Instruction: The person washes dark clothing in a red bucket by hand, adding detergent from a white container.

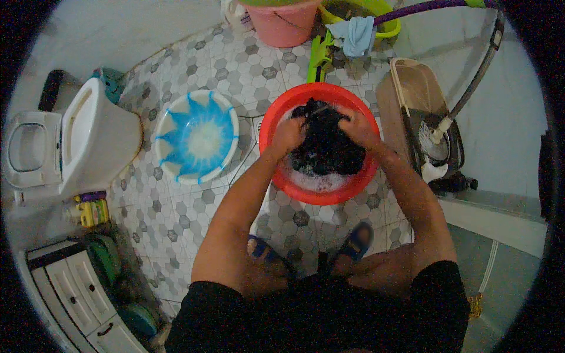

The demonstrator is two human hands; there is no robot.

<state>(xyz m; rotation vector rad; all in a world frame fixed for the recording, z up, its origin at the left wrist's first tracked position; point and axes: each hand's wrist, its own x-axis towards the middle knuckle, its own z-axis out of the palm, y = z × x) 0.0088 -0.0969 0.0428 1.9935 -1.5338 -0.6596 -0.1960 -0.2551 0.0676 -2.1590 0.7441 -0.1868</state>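
A red basin (321,197) stands on the tiled floor in front of me, with soapy suds along its near inside. In it lies a wet black garment (329,147), bunched up; its exact kind cannot be made out. My left hand (289,134) is closed on the garment's left edge, near the basin's left wall. On the other side my right hand (358,128) grips the upper right part of the cloth. Both hands are inside the rim, and some fingertips are hidden in the dark folds.
Left of the red basin is a blue and white basin (226,138). A toilet (100,141) stands farther left, above a white cabinet (76,288). Behind are a pink bucket (282,26) and a green mop (319,59); a beige mop bucket (421,88) stands at right.
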